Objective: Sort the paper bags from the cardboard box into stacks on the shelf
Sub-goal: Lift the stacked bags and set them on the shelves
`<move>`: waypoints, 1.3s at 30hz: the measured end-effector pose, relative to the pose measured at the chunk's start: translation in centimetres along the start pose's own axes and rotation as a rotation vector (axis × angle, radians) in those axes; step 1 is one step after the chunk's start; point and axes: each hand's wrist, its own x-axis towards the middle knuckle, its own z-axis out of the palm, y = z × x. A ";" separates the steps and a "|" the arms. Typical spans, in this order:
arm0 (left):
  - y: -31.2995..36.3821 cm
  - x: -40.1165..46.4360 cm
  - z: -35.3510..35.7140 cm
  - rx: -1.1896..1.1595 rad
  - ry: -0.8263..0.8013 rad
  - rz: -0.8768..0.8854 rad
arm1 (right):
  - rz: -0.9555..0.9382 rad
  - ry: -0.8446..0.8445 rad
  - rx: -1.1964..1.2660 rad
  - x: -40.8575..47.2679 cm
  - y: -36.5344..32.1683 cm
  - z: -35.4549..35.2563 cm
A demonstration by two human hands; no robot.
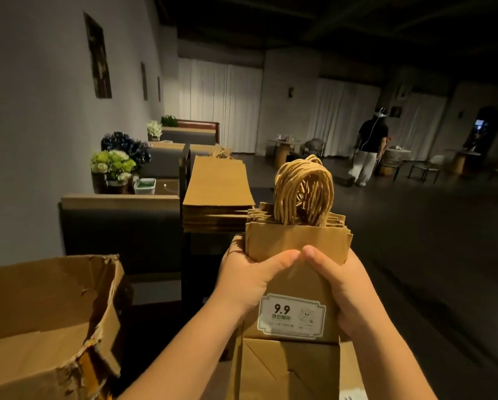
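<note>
Dim room — dark, warped edges.

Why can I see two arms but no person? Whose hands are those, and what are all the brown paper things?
The camera sits on the person's head and looks forward and down, so you see their own arms. The left hand and right hand together grip a bundle of paper bags, standing upright, with the twisted paper handles poking up. The front bag has a white sticker reading 9.9. Straight ahead, a flat stack of bags already lies on a dark shelf. At lower left is a torn, open cardboard box. Flowers stand by the wall, and another person walks far off.
</note>
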 end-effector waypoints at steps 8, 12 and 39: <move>5.8 3.9 1.5 0.018 0.027 0.079 | -0.174 -0.182 0.030 4.4 -5.9 -1.6; 7.8 6.8 1.8 0.012 0.092 0.016 | -0.177 -0.234 0.006 7.0 -7.9 -1.6; 11.8 16.0 -0.1 0.342 -0.130 -0.032 | -0.023 0.012 -0.201 17.0 -9.3 -3.9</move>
